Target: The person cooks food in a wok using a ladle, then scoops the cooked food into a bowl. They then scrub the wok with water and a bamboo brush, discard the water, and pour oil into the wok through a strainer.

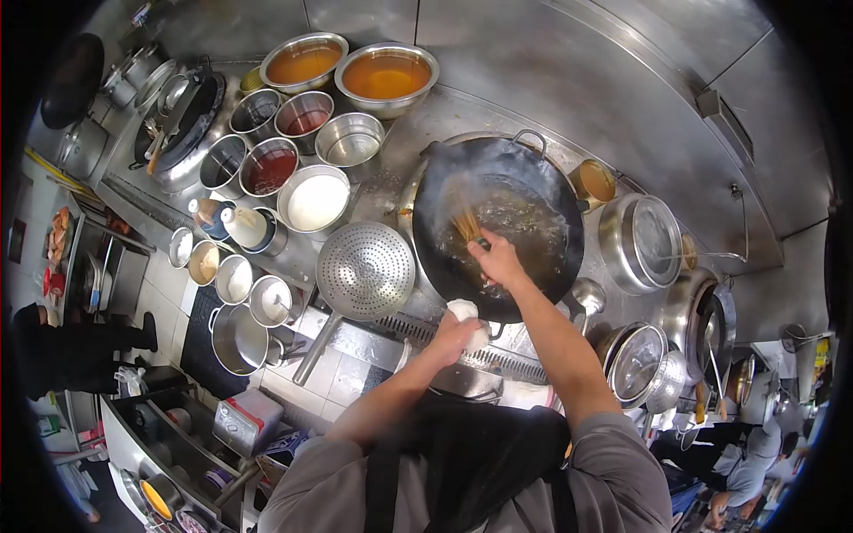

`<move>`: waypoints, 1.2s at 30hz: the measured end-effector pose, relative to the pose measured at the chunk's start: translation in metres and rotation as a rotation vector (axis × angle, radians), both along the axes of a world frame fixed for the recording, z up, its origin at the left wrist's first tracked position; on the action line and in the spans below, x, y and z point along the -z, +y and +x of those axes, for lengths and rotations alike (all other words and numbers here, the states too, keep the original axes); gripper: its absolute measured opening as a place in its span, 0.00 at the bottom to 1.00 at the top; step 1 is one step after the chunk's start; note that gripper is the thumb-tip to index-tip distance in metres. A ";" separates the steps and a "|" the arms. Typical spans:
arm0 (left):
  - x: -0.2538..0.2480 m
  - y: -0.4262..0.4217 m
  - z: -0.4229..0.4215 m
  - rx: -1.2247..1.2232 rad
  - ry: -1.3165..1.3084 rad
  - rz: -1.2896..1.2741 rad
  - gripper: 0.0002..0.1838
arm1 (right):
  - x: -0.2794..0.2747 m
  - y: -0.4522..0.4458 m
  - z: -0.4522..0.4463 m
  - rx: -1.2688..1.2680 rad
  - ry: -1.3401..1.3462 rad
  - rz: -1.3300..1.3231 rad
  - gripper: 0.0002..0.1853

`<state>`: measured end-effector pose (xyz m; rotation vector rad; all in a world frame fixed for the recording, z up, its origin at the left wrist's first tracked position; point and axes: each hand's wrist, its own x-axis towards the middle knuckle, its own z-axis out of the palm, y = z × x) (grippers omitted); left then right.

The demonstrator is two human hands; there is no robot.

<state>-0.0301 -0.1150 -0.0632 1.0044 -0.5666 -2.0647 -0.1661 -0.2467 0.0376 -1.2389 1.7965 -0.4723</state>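
Steel range [398,133] bears a black wok [434,200] containing liquid [531,222]. Over its interior, the right hand [499,259] grasps a bamboo brush [466,224], splayed end beyond the grip, towards the left rim. Left hand [454,338] clenches white cloth [463,309] at the near rim.

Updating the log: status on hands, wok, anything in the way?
Right hand gripping brush inside wok. Left hand holding white cloth at wok's near side. Wok holds liquid. Steam partly hazing wok; nothing else visibly in the way.
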 end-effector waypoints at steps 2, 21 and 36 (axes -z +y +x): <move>0.000 0.002 0.003 -0.008 0.033 -0.018 0.14 | -0.017 0.022 0.007 -0.076 0.006 0.047 0.37; 0.018 0.010 0.008 0.015 -0.002 -0.076 0.28 | 0.008 -0.007 0.042 0.297 -0.286 0.063 0.21; 0.008 0.013 0.016 0.060 -0.025 -0.064 0.32 | 0.021 -0.067 0.054 0.729 -0.472 0.067 0.15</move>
